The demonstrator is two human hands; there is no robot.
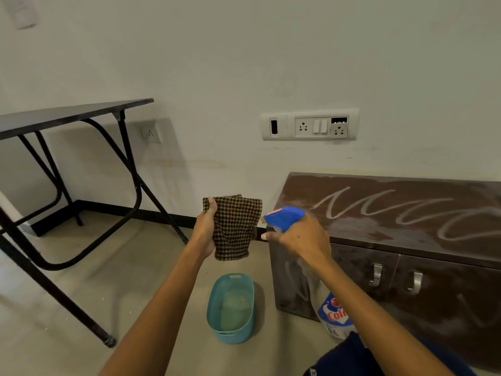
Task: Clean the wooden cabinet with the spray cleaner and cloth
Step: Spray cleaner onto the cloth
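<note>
Standing against the pale wall, the low dark brown wooden cabinet (385, 234) fills the right side, its dusty top crossed by looping pale streaks. A black folding table (67, 116) stands well apart at the left. An oval teal plastic basin (214, 299) sits on the floor just beside the cabinet's left end. Above it, the left hand (206, 229) pinches a brown checked cloth (235, 229), which hangs down. The right hand (301, 240) is wrapped round the neck of a clear spray bottle with a blue trigger head (286, 217), its nozzle near the cloth.
</note>
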